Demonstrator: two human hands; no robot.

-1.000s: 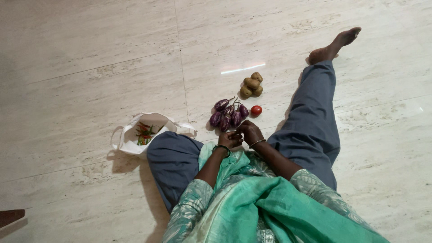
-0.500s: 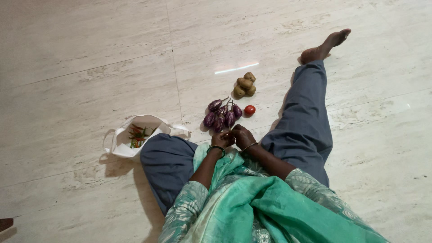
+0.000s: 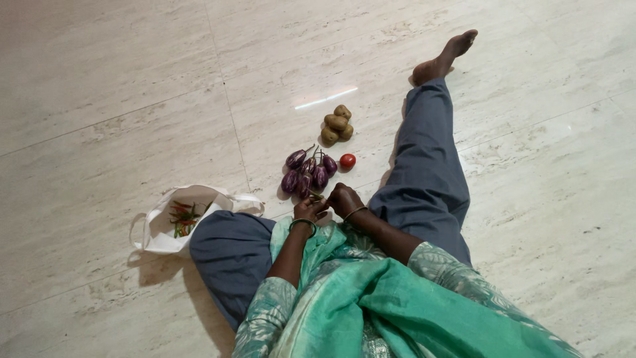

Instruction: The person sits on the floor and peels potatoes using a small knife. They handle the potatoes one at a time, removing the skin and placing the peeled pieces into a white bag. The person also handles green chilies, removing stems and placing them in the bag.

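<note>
We sit on a pale marble floor (image 3: 112,79) and look down at our own two hands, which meet just past the lap near the middle of the view. Our left hand (image 3: 309,209) and right hand (image 3: 344,199) are drawn together, fingers curled inward and touching, and between them shows a small green bit (image 3: 317,195) that both seem to pinch; it is too small for us to tell what it is. A bangle (image 3: 303,224) rings the left wrist, and a thinner one sits on the right wrist. Just beyond the hands, at about 11 o'clock from them, lies a cluster of small purple brinjals (image 3: 306,174), packed close and touching one another, the nearest almost at our fingertips. Just beside the cluster, at its 2 o'clock, rests a single red tomato (image 3: 348,161). Farther out, at 12 o'clock from the tomato and apart from it, sits a small heap of brown potatoes (image 3: 336,124), stacked against each other. At 9 o'clock from the hands, beside our bent left knee, a white bag (image 3: 156,232) lies open on the floor with red and green chillies (image 3: 182,217) inside. Our right leg (image 3: 424,166), in grey-blue trousers, stretches out toward 1 o'clock, the bare foot (image 3: 442,58) at its far end. A green patterned cloth (image 3: 397,298) covers the lap and the lower edge of the view.
</note>
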